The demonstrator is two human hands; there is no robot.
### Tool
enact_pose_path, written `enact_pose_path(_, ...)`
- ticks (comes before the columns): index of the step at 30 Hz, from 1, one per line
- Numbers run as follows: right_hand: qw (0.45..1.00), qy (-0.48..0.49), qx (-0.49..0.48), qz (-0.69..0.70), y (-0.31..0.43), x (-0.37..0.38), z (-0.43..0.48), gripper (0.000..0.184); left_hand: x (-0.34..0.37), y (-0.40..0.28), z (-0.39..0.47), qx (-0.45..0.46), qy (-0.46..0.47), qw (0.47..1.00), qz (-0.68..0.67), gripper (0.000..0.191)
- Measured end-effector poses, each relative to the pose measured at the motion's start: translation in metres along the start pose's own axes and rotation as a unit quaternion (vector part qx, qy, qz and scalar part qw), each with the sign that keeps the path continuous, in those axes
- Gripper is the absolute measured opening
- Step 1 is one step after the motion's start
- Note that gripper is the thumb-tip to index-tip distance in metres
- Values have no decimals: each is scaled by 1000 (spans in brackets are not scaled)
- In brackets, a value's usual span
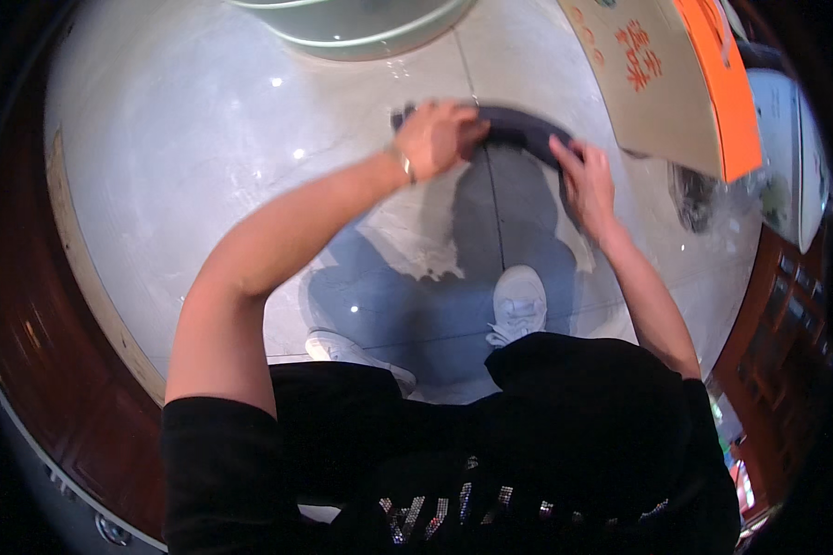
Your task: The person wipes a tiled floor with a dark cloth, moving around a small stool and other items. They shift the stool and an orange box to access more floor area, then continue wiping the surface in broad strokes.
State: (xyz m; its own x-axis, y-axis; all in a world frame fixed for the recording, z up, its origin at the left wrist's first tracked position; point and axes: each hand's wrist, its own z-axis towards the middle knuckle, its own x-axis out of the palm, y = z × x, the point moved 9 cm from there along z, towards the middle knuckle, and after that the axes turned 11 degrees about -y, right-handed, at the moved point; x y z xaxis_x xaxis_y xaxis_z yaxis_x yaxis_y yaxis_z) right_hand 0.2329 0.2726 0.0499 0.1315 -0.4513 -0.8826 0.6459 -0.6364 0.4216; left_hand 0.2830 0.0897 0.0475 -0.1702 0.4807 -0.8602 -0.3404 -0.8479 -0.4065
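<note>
A dark, soft-looking strip, likely folded cloth (524, 130), stretches between my two hands above the tiled floor. My left hand (436, 139), with a band at its wrist, grips it near its left end, and a short bit pokes out beyond the fingers. At the other end my right hand (590, 182) pinches it between thumb and fingers. Between the hands the strip bows away from me. Motion blur hides its details, so its exact kind cannot be told.
A pale green tub (361, 31) stands ahead. To the right are a cardboard box (649, 104) bearing writing, with an orange side (725, 104), clear plastic wrapping (711, 201) and a white container (784, 146). Dark wooden surfaces (48, 347) flank the floor. My white shoes (520, 298) are below.
</note>
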Motion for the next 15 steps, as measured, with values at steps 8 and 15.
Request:
enact_pose_path(8, 992, 121, -13, 10, 12, 22, -58, 43, 4, -28, -82, -14, 20, 992, -121, 30)
enact_pose_path(15, 956, 260, -128, 39, 129, 116, 46, 33, -55, 90, -194, -409, 98, 904, -79, 8)
